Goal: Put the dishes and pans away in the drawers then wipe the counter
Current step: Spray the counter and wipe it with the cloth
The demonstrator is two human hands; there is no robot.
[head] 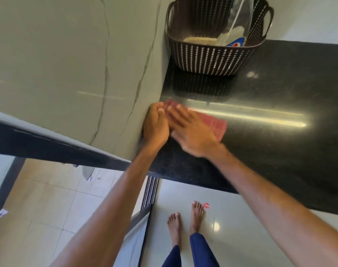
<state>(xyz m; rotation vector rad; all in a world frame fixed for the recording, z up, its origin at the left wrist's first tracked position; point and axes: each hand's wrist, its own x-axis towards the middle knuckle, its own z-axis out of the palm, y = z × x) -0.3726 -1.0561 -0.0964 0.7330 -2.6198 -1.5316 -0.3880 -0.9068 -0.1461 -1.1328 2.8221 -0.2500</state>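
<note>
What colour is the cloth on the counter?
The cloth is red, seen best in the head view, under the right hand.

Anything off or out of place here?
Minor only. Litter on the floor: a red scrap beside the bare feet, a crumpled white scrap far left. The clear bottle leans tilted in the basket. No spill visible on the counter.

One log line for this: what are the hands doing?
phase: wiping | right hand: flat on red cloth on black counter | left hand: curled at cloth's wall end, grip unclear | basket: behind cloth
</note>
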